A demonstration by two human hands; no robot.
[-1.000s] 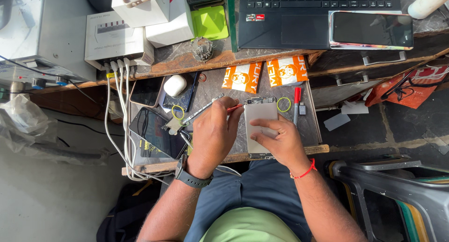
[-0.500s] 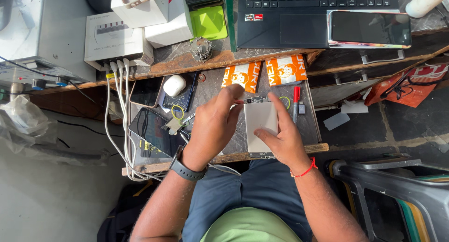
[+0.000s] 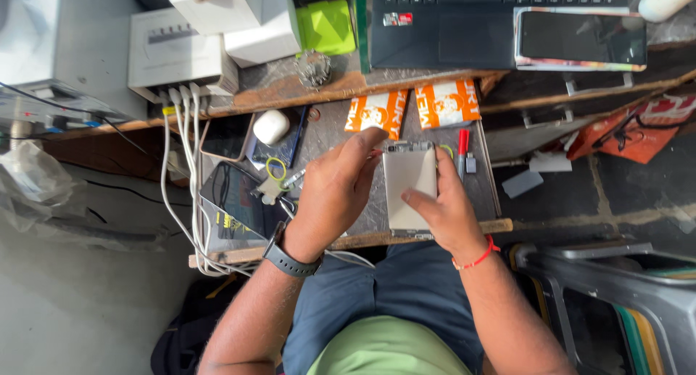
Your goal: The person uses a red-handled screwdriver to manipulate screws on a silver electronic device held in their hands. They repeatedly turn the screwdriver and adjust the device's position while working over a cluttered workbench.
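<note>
Right hand (image 3: 448, 210): lowest centre of the frame. We see the thumb laid flat across the silver phone back (image 3: 409, 189) and the fingers wrapped round its right edge, clamping it.
Phone back: it lies at the frame's centre on the small grey work board (image 3: 341, 139), its long axis running from bottom to top of the frame.
Left hand (image 3: 335, 192): just left of the phone. Our fingers are bunched, their tips at the phone's upper left corner; whether they pinch a tool we cannot tell.
Key relation: the phone's top edge lies up and to the right of the left fingertips, and the left hand is the nearer one to that edge.
Beyond: two orange packets (image 3: 417, 108), a red marker (image 3: 462, 147), a white earbud case (image 3: 271, 126).
Farthest: a laptop (image 3: 464, 20) with a phone (image 3: 580, 38) on it, at the frame's top.
</note>
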